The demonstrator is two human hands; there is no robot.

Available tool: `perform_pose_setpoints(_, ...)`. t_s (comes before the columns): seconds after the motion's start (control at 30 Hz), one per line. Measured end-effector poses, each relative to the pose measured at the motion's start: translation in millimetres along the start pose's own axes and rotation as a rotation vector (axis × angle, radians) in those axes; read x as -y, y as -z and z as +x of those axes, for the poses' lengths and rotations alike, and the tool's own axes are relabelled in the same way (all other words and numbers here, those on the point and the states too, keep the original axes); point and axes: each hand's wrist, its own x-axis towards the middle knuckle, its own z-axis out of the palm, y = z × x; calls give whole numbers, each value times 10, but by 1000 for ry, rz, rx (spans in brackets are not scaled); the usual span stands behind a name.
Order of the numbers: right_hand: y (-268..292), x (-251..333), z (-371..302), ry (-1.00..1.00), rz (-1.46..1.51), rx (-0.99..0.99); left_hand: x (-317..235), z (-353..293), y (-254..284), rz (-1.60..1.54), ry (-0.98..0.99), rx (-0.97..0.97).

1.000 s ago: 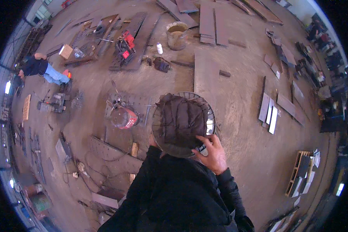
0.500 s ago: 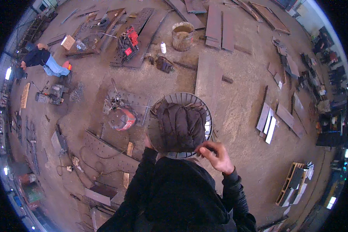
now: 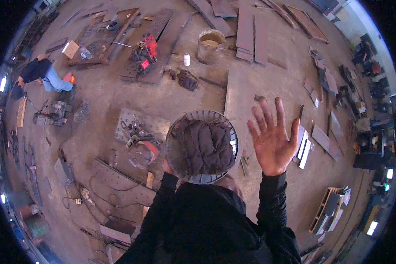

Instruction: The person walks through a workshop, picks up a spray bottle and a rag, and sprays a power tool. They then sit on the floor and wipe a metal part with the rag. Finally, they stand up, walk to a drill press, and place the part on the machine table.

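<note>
Close in front of my chest is a round, bowl-like thing [image 3: 205,145] with a ribbed grey rim and dark, creased padding inside. My left hand [image 3: 167,167] supports it from the left side; only a bit of that hand shows beside the rim, and its fingers are hidden beneath. To the right of the rim, apart from it, my right hand [image 3: 273,141] is raised with its palm in view. Its fingers are spread and nothing is in them.
Beyond the round thing, a red-and-grey machine [image 3: 145,152] stands by a perforated steel plate [image 3: 125,125]. Farther off are a bucket [image 3: 210,47], a white bottle [image 3: 187,60] and a red machine [image 3: 144,55]. A person [image 3: 48,72] bends down at far left. A pallet [image 3: 325,211] lies at right.
My right hand has left the rim of the round thing, moved up and to the right, and opened with spread fingers. My left hand still supports the thing.
</note>
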Motion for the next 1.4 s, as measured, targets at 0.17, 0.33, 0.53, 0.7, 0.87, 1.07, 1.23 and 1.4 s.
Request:
perform_pose_setpoints(0.17, 577, -882, 87, -602, -108, -8, -221, 455, 41, 165, 2, -83)
perform_pose_setpoints(0.33, 619, -742, 263, -194, 115, -128, -382, 399, 222, -270, 239, -207)
perform_pose_setpoints(0.53, 1133, -256, -6, 137, -255, -629, -607, 398, 399, 542, -78, -5)
perform_pose_setpoints(0.7, 2189, 35, -888, 240, -127, -1018, -172, 446, 326, -167, -173, -196)
perform_pose_setpoints(0.87, 2268, 86, -662, 236, -114, -960, 777, 858, 535, 391, -435, -258)
perform_pose_setpoints(1.07, 1905, -212, 618, -127, -614, -692, 622, 1007, 204, -183, -230, -465)
perform_pose_setpoints(1.23, 1606, -739, 1991, -548, -963, -326, -18, 1329, 55, -333, -53, -284)
perform_pose_setpoints(1.4, 2064, -891, 3436, -771, -875, -113, -740, 1975, -764, -419, 171, -424)
